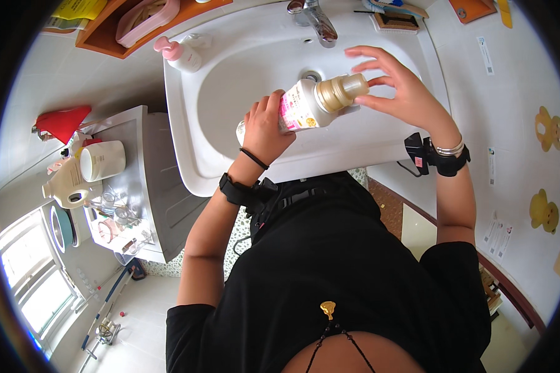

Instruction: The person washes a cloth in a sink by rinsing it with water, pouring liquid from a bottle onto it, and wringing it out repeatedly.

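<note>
A white bottle [303, 107] with a pink and yellow label and a gold collar tilts over the sink basin, its top pointing right. My left hand [269, 129] is wrapped round its lower body. At the upper end sits a pump top [353, 87] with a clear, pale tip. My right hand [399, 87] is beside that tip, fingers spread and curved around it. The thumb lies right against or just under the tip; whether it touches I cannot tell. Below the bottle is the white sink [230, 93].
A chrome faucet [320, 25] rises at the sink's back edge. On the left rim stands a pink-topped pump bottle [182, 55]; brushes [395, 22] lie at the back right corner. Left of the sink, a washing machine [168, 174] carries white jugs [102, 160] and several small items.
</note>
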A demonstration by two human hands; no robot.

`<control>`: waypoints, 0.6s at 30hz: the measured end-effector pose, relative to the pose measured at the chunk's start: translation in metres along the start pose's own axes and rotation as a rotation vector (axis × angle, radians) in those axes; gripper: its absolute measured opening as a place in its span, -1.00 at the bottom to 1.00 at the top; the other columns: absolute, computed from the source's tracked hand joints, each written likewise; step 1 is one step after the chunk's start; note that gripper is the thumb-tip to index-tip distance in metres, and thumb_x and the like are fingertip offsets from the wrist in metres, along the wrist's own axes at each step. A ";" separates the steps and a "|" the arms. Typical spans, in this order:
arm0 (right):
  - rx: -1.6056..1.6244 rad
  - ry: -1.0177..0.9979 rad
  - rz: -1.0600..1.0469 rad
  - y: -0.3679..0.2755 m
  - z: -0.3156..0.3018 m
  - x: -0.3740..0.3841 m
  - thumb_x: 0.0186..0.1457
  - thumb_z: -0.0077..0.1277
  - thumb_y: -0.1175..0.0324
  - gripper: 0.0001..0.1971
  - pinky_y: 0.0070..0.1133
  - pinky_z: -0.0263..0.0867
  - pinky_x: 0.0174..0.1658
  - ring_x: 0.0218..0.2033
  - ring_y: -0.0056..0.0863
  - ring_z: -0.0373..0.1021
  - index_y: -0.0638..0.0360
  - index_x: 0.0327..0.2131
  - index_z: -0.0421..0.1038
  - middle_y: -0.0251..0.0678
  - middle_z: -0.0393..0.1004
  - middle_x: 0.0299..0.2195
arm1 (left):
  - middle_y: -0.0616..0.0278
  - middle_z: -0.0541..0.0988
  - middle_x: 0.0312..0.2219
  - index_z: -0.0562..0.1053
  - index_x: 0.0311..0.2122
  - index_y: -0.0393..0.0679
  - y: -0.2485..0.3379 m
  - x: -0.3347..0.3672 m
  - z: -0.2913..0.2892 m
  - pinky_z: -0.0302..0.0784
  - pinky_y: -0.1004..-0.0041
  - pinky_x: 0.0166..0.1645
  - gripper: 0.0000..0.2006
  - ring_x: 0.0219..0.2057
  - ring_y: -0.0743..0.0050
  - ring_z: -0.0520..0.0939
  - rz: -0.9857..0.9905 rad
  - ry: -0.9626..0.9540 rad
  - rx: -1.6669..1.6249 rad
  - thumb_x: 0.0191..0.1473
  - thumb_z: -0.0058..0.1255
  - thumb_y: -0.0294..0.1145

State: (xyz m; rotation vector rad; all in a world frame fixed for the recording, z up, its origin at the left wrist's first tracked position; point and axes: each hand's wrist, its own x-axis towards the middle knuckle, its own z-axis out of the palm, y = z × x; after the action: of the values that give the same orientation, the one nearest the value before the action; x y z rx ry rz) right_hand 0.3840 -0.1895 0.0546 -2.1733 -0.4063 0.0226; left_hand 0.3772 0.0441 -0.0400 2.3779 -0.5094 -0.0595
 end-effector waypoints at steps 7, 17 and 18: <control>-0.138 -0.085 0.429 -0.009 -0.006 0.010 -0.16 0.02 0.40 -0.65 -0.65 0.31 -0.35 -0.33 -0.57 0.30 0.07 -0.20 0.27 -0.33 0.32 -0.25 | 0.14 0.35 -0.34 0.19 -0.15 -0.10 -0.006 0.000 0.001 0.22 0.22 -0.19 -0.40 -0.27 0.08 0.35 -0.007 -0.001 -0.061 -0.47 0.06 -0.47; -0.096 -0.044 -0.027 0.018 0.028 0.005 -0.07 -0.09 0.40 -0.83 -0.59 0.20 -0.38 -0.46 -0.42 0.27 0.22 -0.35 0.28 -0.26 0.30 -0.43 | 0.15 0.35 -0.36 0.19 -0.15 -0.10 -0.008 -0.004 0.002 0.22 0.20 -0.21 -0.39 -0.28 0.10 0.36 -0.099 -0.041 0.083 -0.49 0.07 -0.44; -0.077 -0.038 0.002 0.021 0.031 0.006 -0.07 -0.11 0.36 -0.82 -0.54 0.22 -0.33 -0.41 -0.30 0.31 0.24 -0.36 0.27 -0.17 0.32 -0.40 | 0.15 0.35 -0.36 0.19 -0.15 -0.10 -0.007 -0.006 0.002 0.22 0.20 -0.21 -0.39 -0.28 0.10 0.36 -0.100 -0.029 0.083 -0.49 0.07 -0.44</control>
State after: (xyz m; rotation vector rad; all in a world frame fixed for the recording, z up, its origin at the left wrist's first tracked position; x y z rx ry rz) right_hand 0.3902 -0.1751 0.0206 -2.2516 -0.4331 0.0496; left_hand 0.3739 0.0493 -0.0467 2.4863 -0.4133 -0.1200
